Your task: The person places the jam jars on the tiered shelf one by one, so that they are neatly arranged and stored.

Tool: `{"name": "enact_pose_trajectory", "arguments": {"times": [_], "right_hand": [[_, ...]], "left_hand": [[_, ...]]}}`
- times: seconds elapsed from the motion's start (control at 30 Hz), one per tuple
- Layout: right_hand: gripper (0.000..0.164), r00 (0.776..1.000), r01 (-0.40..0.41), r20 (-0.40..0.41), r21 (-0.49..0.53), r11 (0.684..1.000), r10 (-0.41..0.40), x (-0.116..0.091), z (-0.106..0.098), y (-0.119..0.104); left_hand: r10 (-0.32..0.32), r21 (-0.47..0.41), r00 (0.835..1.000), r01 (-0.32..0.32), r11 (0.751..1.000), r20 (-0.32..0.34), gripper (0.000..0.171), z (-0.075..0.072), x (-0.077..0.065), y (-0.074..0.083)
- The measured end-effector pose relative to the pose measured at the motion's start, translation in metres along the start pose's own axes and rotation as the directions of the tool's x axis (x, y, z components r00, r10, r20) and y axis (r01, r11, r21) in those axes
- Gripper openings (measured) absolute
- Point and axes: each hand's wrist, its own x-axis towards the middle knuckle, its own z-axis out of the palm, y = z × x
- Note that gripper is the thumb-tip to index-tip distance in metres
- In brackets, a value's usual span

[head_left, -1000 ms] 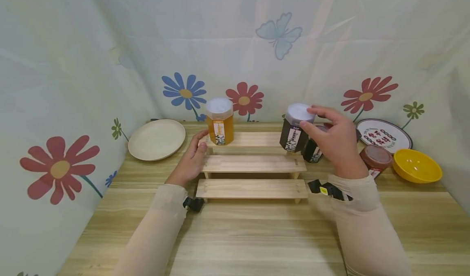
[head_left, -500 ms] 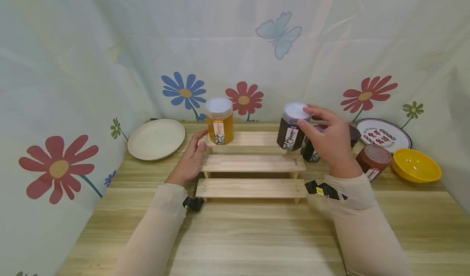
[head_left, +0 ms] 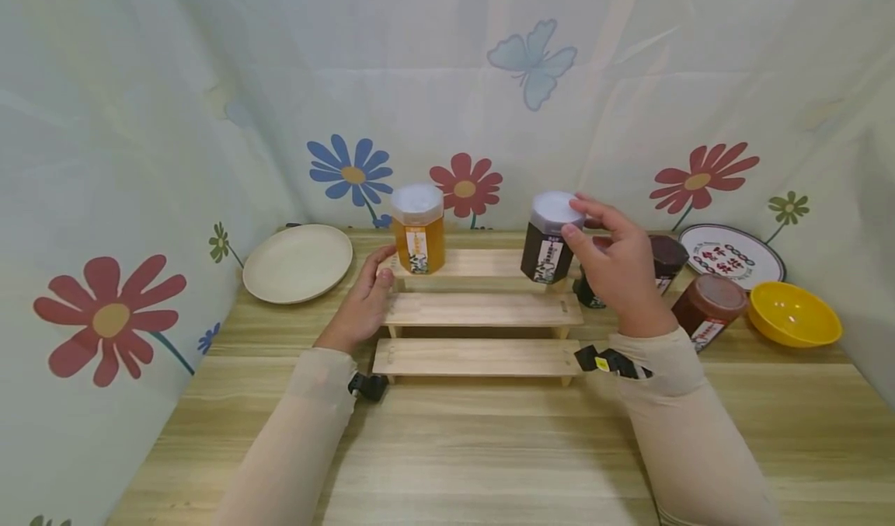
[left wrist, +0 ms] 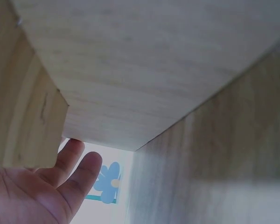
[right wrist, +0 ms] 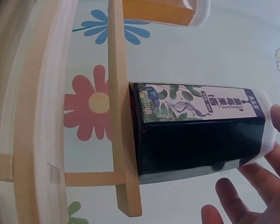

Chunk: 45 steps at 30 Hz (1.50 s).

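Note:
A three-step wooden rack (head_left: pixel 482 308) stands mid-table. My right hand (head_left: pixel 615 266) pinches the white lid of a dark, many-sided jam jar (head_left: pixel 547 238) between thumb and fingers. In the right wrist view, the base of this jar meets the right end of the top step (right wrist: pixel 123 121), and its purple-and-white label shows. An amber jar (head_left: pixel 420 235) with a white lid stands on the left end of that step. My left hand (head_left: pixel 363 301) holds the rack's left end at the top step; in the left wrist view, two fingers (left wrist: pixel 81 175) reach up beneath a board.
Right of the rack are a dark jar (head_left: pixel 667 256), another partly behind my right hand, and a reddish-brown jar (head_left: pixel 709 308). A yellow bowl (head_left: pixel 795 316) and a patterned plate (head_left: pixel 758 242) stand farther right. A cream plate (head_left: pixel 297 266) lies left, and a flowered curtain (head_left: pixel 447 83) hangs behind.
My right hand has moved a little left with the dark jar, bringing it over the right end of the top step. The left hand and the amber jar have not moved.

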Motion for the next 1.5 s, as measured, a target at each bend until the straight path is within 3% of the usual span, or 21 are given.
{"name": "enact_pose_trajectory", "arguments": {"times": [0.77, 1.33, 1.5], "right_hand": [[0.039, 0.998, 0.031, 0.048, 0.134, 0.991, -0.037, 0.002, 0.010, 0.008], [0.039, 0.997, 0.043, 0.059, 0.114, 0.993, -0.050, 0.007, 0.014, 0.011], [0.040, 0.994, 0.050, 0.088, 0.126, 0.991, -0.062, 0.010, 0.014, 0.015]], "left_hand": [[-0.012, -0.015, 1.000, 0.013, 1.000, 0.010, 0.052, 0.000, -0.001, 0.001], [0.000, -0.024, 1.000, 0.000, 1.000, 0.007, 0.052, 0.000, -0.002, 0.000], [-0.024, -0.027, 1.000, 0.025, 0.999, 0.017, 0.051, 0.000, -0.002, 0.006]]}}
